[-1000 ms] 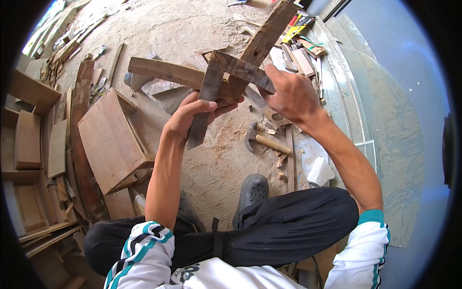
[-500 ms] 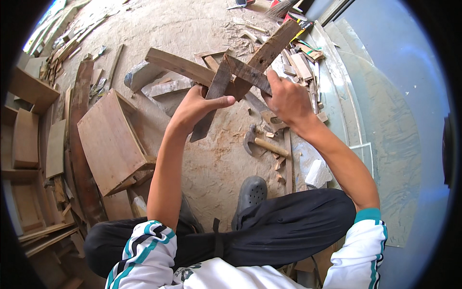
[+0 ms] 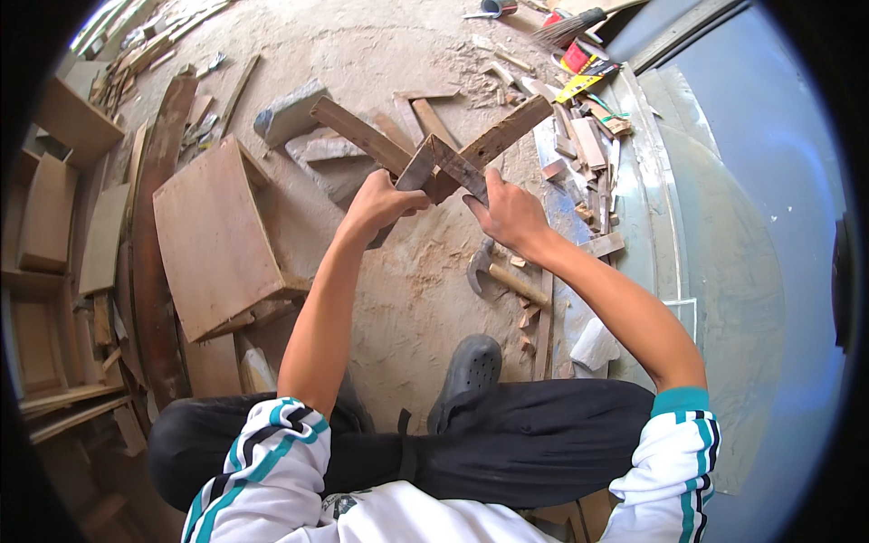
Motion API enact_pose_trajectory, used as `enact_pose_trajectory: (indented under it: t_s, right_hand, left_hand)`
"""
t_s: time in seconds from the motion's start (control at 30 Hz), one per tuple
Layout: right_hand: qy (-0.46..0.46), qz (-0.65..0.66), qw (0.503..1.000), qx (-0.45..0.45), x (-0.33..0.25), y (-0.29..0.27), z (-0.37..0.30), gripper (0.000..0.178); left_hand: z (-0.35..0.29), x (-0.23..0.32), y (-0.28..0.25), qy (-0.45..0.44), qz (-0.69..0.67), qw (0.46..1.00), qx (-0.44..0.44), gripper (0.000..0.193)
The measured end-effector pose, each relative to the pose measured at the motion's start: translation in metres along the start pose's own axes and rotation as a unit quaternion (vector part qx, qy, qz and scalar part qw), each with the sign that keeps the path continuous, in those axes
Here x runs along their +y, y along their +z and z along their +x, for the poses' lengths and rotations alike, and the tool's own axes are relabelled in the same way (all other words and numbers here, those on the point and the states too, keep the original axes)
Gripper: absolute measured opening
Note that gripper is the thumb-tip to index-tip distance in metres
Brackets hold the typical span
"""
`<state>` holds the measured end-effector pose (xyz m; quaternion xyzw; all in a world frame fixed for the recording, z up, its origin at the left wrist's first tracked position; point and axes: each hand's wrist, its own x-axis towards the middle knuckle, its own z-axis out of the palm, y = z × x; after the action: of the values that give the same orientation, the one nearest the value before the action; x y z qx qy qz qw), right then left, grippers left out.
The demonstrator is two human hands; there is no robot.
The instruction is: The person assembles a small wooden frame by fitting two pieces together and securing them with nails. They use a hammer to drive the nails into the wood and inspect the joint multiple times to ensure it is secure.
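Observation:
Both of my hands hold up a frame of rough wooden strips (image 3: 502, 131) over the floor. Two of its strips spread outward to the far left and far right, and two darker ones meet in a peak between my hands. My left hand (image 3: 385, 204) is closed round the left dark strip, thumb wrapped over it. The right dark strip's lower end is gripped by my right hand (image 3: 510, 210). On the floor below my right hand lies a claw hammer (image 3: 514, 282) with a wooden handle. Whether the strips are nailed together I cannot tell.
A wooden box (image 3: 217, 240) stands left of my left forearm, beside a long dark plank (image 3: 161, 235). Wood offcuts (image 3: 588, 149) pile up at the right, next to glass sheets (image 3: 715, 244). Grey blocks (image 3: 294, 118) lie beyond my left hand. My shoe (image 3: 469, 371) is below.
The frame has tilted, and its right-hand strip's far end sits lower in view. My left thumb, stretched across the strip before, is now curled round it. My view has shifted slightly.

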<state>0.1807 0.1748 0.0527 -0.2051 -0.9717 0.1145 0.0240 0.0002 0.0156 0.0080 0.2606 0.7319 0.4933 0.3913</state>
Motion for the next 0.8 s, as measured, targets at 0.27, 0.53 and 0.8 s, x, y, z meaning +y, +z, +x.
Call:
enact_pose_trajectory:
  t_s: [0.27, 0.53, 0.8]
  right_hand:
    - [0.038, 0.057, 0.996, -0.059, 0.008, 0.123, -0.022, 0.046]
    - [0.053, 0.046, 0.99, -0.126, -0.001, 0.201, -0.045, 0.042]
    - [0.044, 0.057, 0.996, -0.051, 0.004, 0.235, -0.056, 0.06]
  left_hand:
    - [-0.008, -0.091, 0.008, -0.107, 0.088, 0.989, -0.046, 0.028]
    - [-0.036, -0.172, 0.036, -0.128, 0.333, 0.932, 0.069, 0.051]
    - [-0.041, -0.195, 0.025, 0.158, 0.485, 0.853, 0.109, 0.088]
